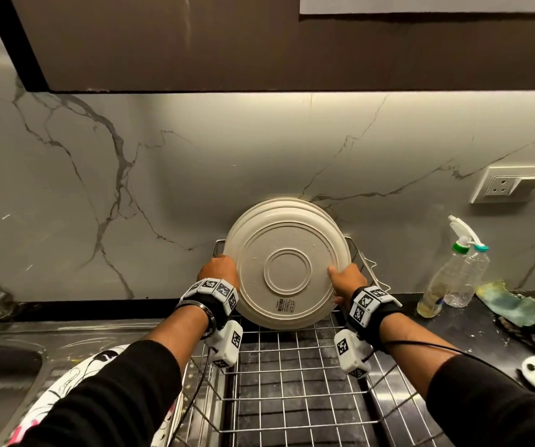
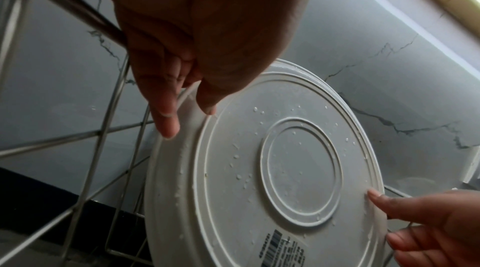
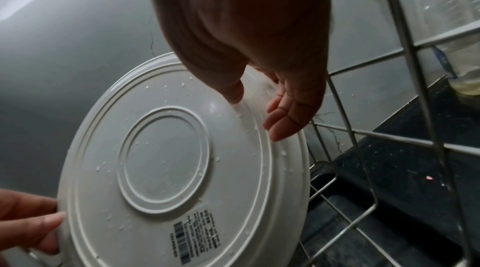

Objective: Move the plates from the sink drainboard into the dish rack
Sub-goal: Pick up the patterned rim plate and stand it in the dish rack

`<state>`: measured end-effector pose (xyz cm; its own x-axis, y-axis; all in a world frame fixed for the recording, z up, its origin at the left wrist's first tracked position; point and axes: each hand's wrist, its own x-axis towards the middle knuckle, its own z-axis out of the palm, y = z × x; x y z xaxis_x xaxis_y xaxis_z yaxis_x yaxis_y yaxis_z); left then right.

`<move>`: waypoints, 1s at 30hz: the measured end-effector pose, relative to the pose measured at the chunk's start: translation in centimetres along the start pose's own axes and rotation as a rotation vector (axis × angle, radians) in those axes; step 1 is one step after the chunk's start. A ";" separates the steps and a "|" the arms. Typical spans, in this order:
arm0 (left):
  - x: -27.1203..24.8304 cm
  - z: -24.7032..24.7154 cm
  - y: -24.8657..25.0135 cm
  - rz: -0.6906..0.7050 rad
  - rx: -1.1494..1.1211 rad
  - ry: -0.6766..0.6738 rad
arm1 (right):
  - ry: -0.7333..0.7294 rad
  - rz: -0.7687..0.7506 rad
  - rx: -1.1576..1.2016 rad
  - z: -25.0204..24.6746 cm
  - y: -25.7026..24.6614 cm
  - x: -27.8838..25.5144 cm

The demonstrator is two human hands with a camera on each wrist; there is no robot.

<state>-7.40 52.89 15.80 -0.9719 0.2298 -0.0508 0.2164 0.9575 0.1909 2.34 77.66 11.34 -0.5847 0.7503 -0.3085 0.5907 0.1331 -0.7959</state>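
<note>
The round cream plastic plate (image 1: 287, 262) stands on edge at the far end of the wire dish rack (image 1: 295, 382), underside toward the person, leaning on another cream plate behind it. The left hand (image 1: 219, 267) pinches its rim at 9 o'clock, the right hand (image 1: 348, 280) at 3 o'clock, thumbs on the underside. The rack's grid floor lies open toward 6 o'clock; the patterned plate (image 1: 66, 388) sits at 7 o'clock on the steel drainboard (image 1: 8, 404).
</note>
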 end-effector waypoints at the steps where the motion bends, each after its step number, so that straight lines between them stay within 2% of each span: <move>1: 0.0 0.0 0.1 -0.001 0.004 0.001 | -0.002 0.001 -0.005 -0.1 0.0 -0.1; 9: 0.0 0.0 0.5 -0.028 0.019 0.021 | -0.040 0.008 -0.015 -0.5 -0.1 -0.1; 18: -0.5 -0.7 0.4 -0.019 -0.098 0.009 | -0.021 -0.017 -0.033 -1.2 -0.5 -1.3; 30: -2.4 -2.2 -0.4 -0.019 -0.204 -0.014 | 0.002 -0.116 -0.095 -2.1 -1.6 -4.3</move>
<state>-5.40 51.58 18.06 -0.9741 0.2154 -0.0694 0.1732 0.9070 0.3839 5.07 75.62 15.04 -0.6514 0.7273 -0.2159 0.5690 0.2801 -0.7732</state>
